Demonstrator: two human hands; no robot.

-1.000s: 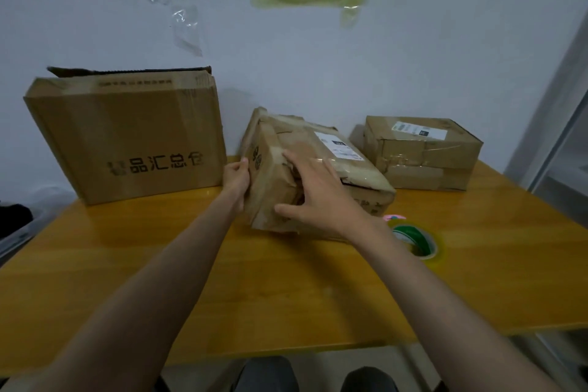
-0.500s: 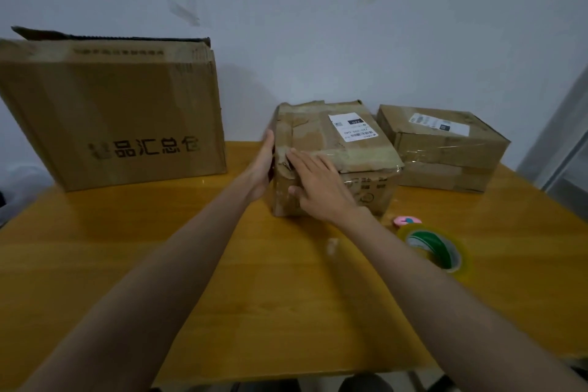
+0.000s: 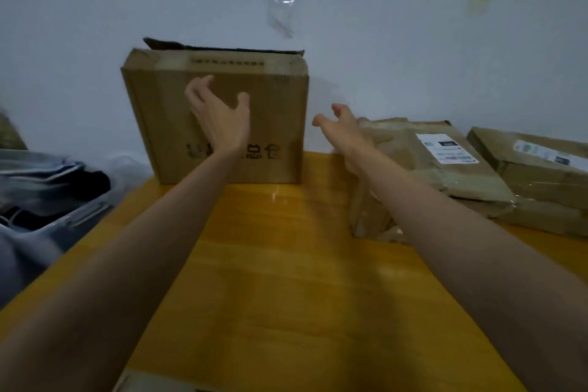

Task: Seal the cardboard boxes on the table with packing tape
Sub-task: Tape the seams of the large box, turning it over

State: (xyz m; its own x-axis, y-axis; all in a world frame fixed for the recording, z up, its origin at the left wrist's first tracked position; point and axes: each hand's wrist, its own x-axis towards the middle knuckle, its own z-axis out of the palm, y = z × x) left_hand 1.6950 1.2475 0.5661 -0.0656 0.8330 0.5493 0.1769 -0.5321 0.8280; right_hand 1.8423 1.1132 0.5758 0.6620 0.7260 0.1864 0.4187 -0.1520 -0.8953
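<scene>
Head view: three cardboard boxes, two empty hands.

wall: pale, tape scraps | table: yellow wood | light: dim

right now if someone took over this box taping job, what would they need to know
Left hand: open, fingers spread in front of the large upright box, holding nothing.
Right hand: open, beside that box, empty.
The crumpled taped box and the labelled box lie at the right of the yellow table.
The large box's top flap looks unsealed.
No tape roll in view; find it, then seal the large box.
</scene>
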